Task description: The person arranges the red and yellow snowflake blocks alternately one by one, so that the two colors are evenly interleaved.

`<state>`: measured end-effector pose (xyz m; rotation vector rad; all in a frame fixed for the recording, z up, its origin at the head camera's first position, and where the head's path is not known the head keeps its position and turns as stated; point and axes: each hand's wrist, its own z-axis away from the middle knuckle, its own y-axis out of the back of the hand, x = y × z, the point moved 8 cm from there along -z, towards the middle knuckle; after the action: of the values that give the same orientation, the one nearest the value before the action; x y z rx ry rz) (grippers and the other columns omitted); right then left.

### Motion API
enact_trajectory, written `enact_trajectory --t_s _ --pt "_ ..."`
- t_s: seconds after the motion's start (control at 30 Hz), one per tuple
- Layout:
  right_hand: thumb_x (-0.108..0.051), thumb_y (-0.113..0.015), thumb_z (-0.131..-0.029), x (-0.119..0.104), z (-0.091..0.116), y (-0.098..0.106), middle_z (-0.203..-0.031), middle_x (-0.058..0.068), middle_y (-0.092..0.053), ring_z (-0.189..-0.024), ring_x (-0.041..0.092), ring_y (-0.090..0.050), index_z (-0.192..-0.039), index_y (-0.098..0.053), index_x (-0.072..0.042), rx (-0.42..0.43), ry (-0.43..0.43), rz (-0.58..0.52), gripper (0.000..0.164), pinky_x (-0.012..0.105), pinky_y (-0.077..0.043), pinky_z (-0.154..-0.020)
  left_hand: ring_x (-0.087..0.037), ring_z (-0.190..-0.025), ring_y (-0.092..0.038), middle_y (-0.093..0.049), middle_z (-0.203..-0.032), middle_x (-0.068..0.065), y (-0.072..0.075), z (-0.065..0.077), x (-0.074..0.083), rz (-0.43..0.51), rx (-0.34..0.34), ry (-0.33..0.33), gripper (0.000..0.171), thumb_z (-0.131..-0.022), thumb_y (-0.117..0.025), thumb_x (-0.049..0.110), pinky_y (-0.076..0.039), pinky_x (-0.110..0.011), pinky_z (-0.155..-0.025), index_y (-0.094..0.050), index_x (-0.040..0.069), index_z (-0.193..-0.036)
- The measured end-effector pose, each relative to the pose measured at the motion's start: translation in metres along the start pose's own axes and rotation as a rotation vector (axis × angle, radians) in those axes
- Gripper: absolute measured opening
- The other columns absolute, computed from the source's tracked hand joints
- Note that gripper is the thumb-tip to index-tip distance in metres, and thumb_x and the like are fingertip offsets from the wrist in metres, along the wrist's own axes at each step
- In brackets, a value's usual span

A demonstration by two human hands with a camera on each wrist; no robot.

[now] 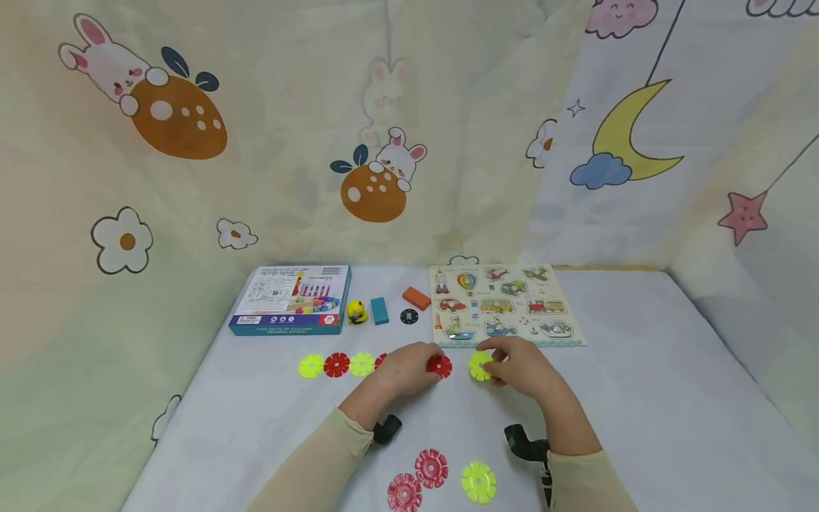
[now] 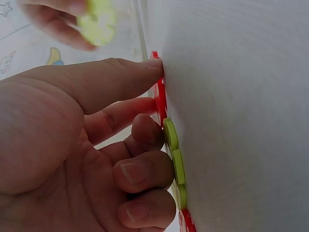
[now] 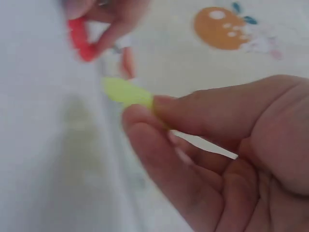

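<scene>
A row of notched plastic snowflake discs, alternating yellow-green [image 1: 311, 366] and red [image 1: 336, 365], runs across the table; my left hand [image 1: 404, 370] covers part of it. Thumb and forefinger of that hand pinch the red disc [image 1: 440, 366] at the row's right end. In the left wrist view, this red disc [image 2: 161, 99] stands next to a yellow-green disc [image 2: 177, 166] under the curled fingers. My right hand [image 1: 523, 366] pinches a loose yellow-green disc [image 1: 480, 365], a short gap to the right of the row. The right wrist view shows that disc [image 3: 126, 93] edge-on, raised off the table.
Nearer me lie two red discs [image 1: 431, 468] and one yellow-green disc [image 1: 478, 482]. Behind the row are a boxed toy set [image 1: 291, 299], a yellow duck [image 1: 357, 312], a blue block [image 1: 379, 311], an orange block [image 1: 416, 298], a black round piece [image 1: 409, 316] and a picture puzzle board [image 1: 505, 306].
</scene>
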<state>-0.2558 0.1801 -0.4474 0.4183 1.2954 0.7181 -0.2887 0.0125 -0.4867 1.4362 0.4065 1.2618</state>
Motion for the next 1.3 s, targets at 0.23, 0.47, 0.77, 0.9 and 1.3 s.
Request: enact_trajectory --t_s 0.23,0.47,0.77,0.9,1.3 --pt "-0.015 -0.069 -0.085 0.022 -0.021 -0.020 -0.080 0.006 -0.055 -0.060 0.016 -0.059 -0.118 -0.063 -0.010 0.058 -0.030 -0.040 0.034 0.028 -0.047 -0.058 -0.013 -0.091 -0.053 -0.061 -0.107 0.002 -0.001 0.000 0.001 0.005 0.006 0.011 0.043 -0.083 -0.072 0.029 -0.047 -0.033 -0.082 -0.060 0.016 -0.123" --pt "-0.014 -0.077 -0.077 0.027 -0.021 -0.017 -0.082 0.006 -0.050 -0.072 0.020 -0.048 -0.112 -0.063 -0.007 0.111 -0.055 0.092 0.038 0.030 -0.040 -0.058 -0.013 -0.093 -0.053 -0.060 -0.108 0.003 0.001 0.003 0.004 0.001 0.006 0.024 0.045 -0.083 -0.072 0.030 -0.047 -0.033 -0.081 -0.060 0.018 -0.124" --pt "-0.016 -0.077 -0.078 0.029 -0.022 -0.022 -0.080 0.006 -0.048 -0.074 0.020 -0.046 -0.104 -0.065 -0.009 0.133 -0.016 0.113 0.029 0.030 -0.039 -0.058 -0.014 -0.093 -0.052 -0.060 -0.107 0.002 0.003 0.003 0.006 -0.021 0.018 0.041 0.045 -0.082 -0.073 0.031 -0.047 -0.032 -0.080 -0.061 0.018 -0.124" --pt "-0.017 -0.077 -0.077 0.028 -0.022 -0.023 -0.082 0.005 -0.049 -0.075 0.020 -0.046 -0.103 -0.066 -0.011 0.132 -0.009 0.136 0.029 0.032 -0.040 -0.060 -0.014 -0.094 -0.052 -0.060 -0.109 0.003 0.003 -0.001 0.012 -0.027 0.025 0.036 0.048 -0.082 -0.073 0.032 -0.047 -0.032 -0.080 -0.060 0.019 -0.125" --pt "-0.019 -0.076 -0.078 0.026 -0.022 -0.021 -0.085 0.005 -0.050 -0.076 0.021 -0.047 -0.103 -0.066 -0.012 0.114 0.009 0.158 0.028 0.034 -0.040 -0.064 -0.012 -0.090 -0.052 -0.062 -0.108 0.007 -0.014 -0.023 0.028 -0.031 0.042 0.001 0.049 -0.082 -0.073 0.037 -0.046 -0.030 -0.078 -0.061 0.024 -0.127"
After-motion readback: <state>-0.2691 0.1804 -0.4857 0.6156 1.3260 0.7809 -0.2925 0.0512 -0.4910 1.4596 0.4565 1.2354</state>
